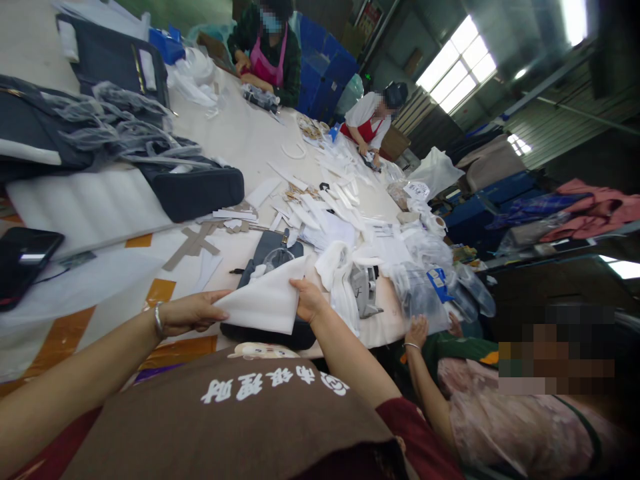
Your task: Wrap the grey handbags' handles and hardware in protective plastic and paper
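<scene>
Brown apron cloth (pixel 165 427) with white lettering lies nearest the camera, below your working spot. Just past it, your left grip (pixel 197 311) is pinched on the left corner of a white sheet (pixel 265 300), and your right grip (pixel 309 301) is closed on its right edge. You have the sheet spread between them, above a dark bag (pixel 304 337) that shows at both its near and far sides; whether the two touch, you cannot tell from here.

The step in hand looks like spreading or shaping the sheet over that bag. The next move, as I judge it, calls for an even pull from both your grips, so the sheet neither creases nor snags on the clear plastic (pixel 280 257) at the bag's far part.

Beyond your right grip lie a white bundle (pixel 335 267) and a grey object (pixel 365 290); past your left, brown strips (pixel 195 247) and more dark bags (pixel 197 190). White strips (pixel 345 200) litter the tabletop (pixel 240 137) farther off. To your right, a co-worker's hand (pixel 417 330) rests by clear plastic bags (pixel 417 293), well apart from your sheet.
</scene>
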Demonstrator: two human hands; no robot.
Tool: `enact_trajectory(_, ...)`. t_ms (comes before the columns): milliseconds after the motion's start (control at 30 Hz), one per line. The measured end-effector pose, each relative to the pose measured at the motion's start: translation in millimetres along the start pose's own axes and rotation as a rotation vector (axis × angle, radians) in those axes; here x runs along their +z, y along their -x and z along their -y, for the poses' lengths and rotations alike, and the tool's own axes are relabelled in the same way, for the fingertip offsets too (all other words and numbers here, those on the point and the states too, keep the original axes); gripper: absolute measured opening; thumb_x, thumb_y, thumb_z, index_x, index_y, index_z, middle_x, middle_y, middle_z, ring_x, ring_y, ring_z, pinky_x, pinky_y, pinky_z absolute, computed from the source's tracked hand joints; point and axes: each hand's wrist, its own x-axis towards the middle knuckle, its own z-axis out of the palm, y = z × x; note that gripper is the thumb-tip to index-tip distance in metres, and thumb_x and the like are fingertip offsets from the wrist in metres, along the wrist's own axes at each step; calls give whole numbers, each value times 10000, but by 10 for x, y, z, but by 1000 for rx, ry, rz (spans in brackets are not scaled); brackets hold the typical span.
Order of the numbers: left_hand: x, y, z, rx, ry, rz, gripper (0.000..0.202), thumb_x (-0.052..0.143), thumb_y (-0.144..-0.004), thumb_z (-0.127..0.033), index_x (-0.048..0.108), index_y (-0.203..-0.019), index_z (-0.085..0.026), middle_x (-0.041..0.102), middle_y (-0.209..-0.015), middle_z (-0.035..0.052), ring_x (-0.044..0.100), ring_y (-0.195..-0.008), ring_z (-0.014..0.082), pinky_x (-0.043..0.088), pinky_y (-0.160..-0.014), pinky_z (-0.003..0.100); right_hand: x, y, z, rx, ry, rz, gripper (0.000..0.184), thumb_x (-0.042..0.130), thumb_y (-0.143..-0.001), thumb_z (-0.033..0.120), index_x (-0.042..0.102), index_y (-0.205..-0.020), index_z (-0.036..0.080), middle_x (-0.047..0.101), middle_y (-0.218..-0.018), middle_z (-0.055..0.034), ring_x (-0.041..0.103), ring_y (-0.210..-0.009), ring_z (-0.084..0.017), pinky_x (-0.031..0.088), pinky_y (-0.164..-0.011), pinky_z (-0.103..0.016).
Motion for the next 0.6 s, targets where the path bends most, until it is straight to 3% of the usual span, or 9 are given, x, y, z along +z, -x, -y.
enact_trajectory(67,-8,5,-45,12,-55,-2,745,814,-640,-343,489,-1301,-234,468,-617,-56,255,-418,40,176,-394,171,-29,-14,-18,-45,7,19,271,540,-775,109,577,-1035,175,721,-808,-27,698,-821,-226,568,-863,-454)
enact_trajectory(167,-63,16,-92,10,-187,20,638,796,-656,-383,551,-1212,-187,628,-749,21,463,-473,72,263,-413,165,-62,-23,-61,-83,8,62,293,579,-739,111,571,-1022,185,723,-830,-28,695,-884,-236,565,-877,-456)
enact_trajectory(267,-138,37,-86,-22,-249,49,579,776,-673,-399,574,-1158,-157,691,-795,70,593,-569,123,319,-440,159,-74,-20,-114,-99,3,101,337,607,-703,110,560,-1024,203,719,-848,-18,688,-930,-238,563,-888,-455)
enact_trajectory(467,-190,52,4,-42,-198,75,608,774,-664,-423,568,-1168,-153,675,-718,52,542,-484,99,315,-423,163,-50,-5,-172,-104,39,89,353,621,-684,118,540,-1011,223,708,-842,-9,690,-928,-234,570,-875,-457)
enact_trajectory(600,-181,42,5,-11,-285,74,738,736,-666,-487,517,-1295,-171,681,-774,55,594,-562,154,412,-481,210,-15,-1,-143,-90,43,74,349,608,-680,113,539,-1008,213,701,-803,-11,693,-911,-238,575,-864,-459)
